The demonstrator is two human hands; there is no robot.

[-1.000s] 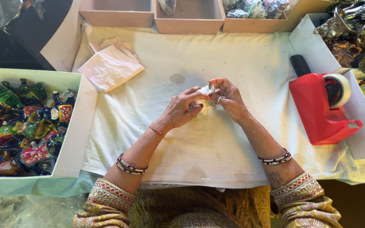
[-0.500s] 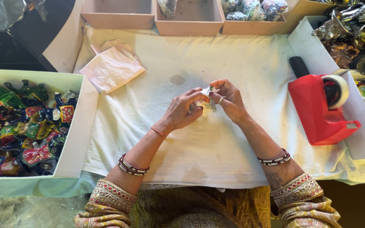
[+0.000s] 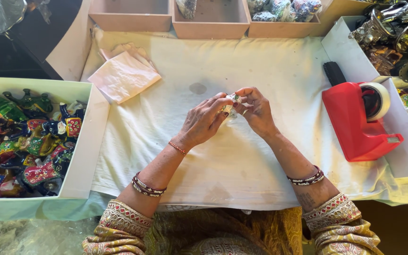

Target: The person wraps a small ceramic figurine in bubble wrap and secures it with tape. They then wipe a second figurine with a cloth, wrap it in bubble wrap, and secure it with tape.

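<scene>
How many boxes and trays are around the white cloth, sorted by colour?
Pinkish-tan trays along the top edge: 3
White boxes at the sides: 2
Total: 5

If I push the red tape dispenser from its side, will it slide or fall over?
The red tape dispenser probably slides: its base looks long and low. The white cloth under it might wrinkle. It looks heavy for its size.

- Single view only: head-worn cam, looking steeply down, near top-down.
- Faces forward across the white cloth (image 3: 260, 61); wearer's lap at the bottom edge, pink trays (image 3: 133, 19) at the top.
- Close range: forearms fill the centre.
- No second view, so no overlap.
</scene>
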